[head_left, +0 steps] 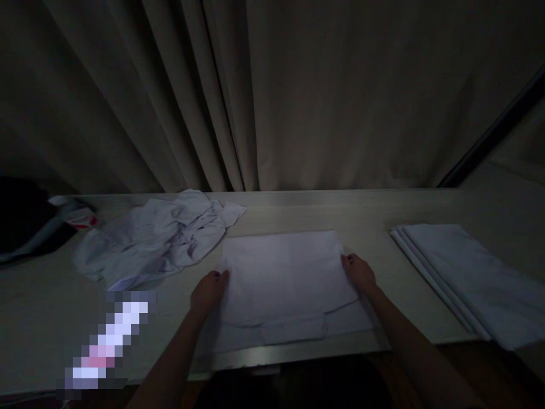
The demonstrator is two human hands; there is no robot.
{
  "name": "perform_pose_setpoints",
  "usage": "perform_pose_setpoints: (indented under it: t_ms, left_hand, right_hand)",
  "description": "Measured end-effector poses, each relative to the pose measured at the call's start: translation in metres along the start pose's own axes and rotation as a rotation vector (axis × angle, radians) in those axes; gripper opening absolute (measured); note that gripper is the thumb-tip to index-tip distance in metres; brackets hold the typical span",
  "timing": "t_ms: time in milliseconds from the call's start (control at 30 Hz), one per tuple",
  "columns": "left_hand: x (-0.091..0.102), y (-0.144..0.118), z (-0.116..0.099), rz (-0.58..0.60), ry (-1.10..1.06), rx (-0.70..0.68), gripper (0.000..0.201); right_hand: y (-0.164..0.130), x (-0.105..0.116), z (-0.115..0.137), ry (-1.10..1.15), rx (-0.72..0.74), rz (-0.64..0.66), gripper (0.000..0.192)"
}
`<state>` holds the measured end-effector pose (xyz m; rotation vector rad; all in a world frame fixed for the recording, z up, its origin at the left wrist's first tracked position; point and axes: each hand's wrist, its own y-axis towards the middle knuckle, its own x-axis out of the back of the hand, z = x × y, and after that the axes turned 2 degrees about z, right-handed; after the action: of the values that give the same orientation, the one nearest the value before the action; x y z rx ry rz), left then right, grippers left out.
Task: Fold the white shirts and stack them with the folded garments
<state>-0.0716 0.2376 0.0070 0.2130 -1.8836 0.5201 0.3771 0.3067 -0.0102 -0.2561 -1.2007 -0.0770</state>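
While a folded white cloth (285, 278) lies flat at the near middle of the table (38, 307), its left edge is touched by the left hand (208, 292) and its right edge by the right hand (360, 272), fingers curled together on the fabric. A crumpled garment (157, 238) is seen to the left, a folded stack (464, 272) to the right.

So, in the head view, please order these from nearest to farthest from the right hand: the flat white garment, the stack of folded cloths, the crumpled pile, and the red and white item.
From the right hand:
1. Flat white garment, touched at its right edge.
2. Stack of folded cloths, to the right.
3. Crumpled pile, far left of the garment.
4. Red and white item, at the far left.
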Motion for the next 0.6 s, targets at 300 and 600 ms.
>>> perform_pose_setpoints:
  t_ms: [300,600]
  left_hand:
    - [-0.001,0.046,-0.017,-0.042,-0.051,-0.001,0.040]
    - [0.001,0.059,-0.027,-0.099,0.037,-0.008,0.044]
  right_hand:
    - [0.030,-0.017,0.023,-0.048,0.021,-0.052,0.043]
    - [0.042,-0.021,0.017,-0.131,0.040,-0.091,0.044]
